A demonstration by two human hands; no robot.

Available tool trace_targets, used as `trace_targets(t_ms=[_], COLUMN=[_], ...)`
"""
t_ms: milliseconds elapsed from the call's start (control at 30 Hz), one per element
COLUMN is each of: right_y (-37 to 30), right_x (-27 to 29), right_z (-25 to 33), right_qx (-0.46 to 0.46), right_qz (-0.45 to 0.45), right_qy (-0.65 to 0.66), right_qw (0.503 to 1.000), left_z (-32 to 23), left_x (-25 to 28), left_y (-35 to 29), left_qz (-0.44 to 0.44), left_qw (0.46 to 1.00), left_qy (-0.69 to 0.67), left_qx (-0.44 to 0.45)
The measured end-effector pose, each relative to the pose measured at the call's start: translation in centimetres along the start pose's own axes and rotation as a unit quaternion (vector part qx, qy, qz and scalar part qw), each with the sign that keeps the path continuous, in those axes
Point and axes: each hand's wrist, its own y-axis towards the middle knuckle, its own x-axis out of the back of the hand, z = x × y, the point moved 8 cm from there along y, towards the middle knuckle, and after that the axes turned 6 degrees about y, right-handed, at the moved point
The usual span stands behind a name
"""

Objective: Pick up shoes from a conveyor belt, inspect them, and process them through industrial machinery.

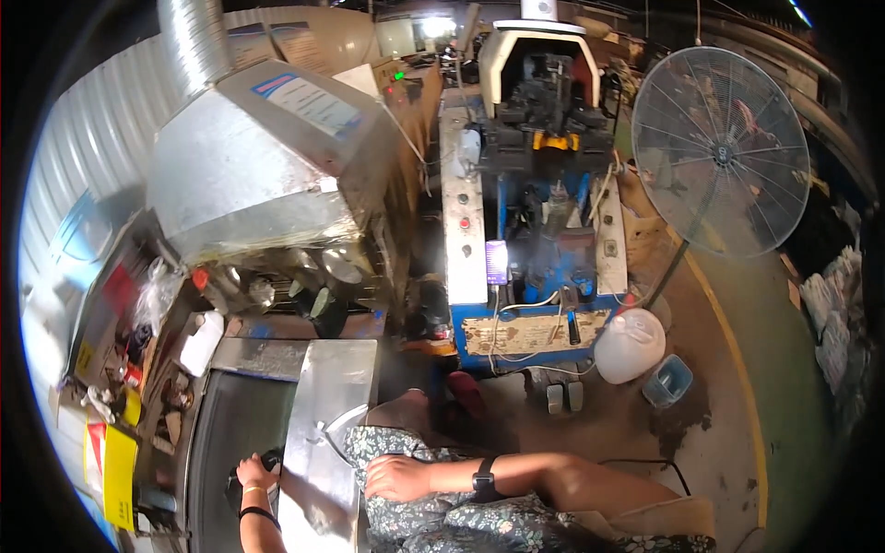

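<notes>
My left hand is at the right edge of a dark conveyor belt, beside a bare metal ledge. Its fingers are closed on a black object that is mostly covered, so its kind does not show. A dark band and a thin bracelet circle that wrist. Across my lap lies my right arm, a dark watch on its wrist. The right hand rests flat on the floral cloth over my legs, holding nothing visible. A pale strap lies over the ledge, near my knee.
Ahead left, a metal hood covers the belt's far end, where dark pieces hang. A blue-framed machine stands ahead, with cables. To its right are a large fan, a white jug and a blue tub. Cluttered shelves line the left.
</notes>
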Motion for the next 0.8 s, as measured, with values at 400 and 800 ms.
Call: trace_targets(t_ms=[400,800], right_y=[0.4,-1.3], right_x=[-1.3,18.5], right_z=[-5.5,-1.7], right_qx=[-0.275,-0.121], right_qz=[-0.001,-0.315], right_qy=[0.256,0.186], right_qw=[0.927,0.923], left_z=[12.4,-15.8], left_x=[9.9,16.6], left_y=[-17.4,-29.4], left_qz=[-0.322,0.003], left_qw=[0.585,0.522], left_qy=[-0.739,-0.805], left_qx=[0.095,-0.282])
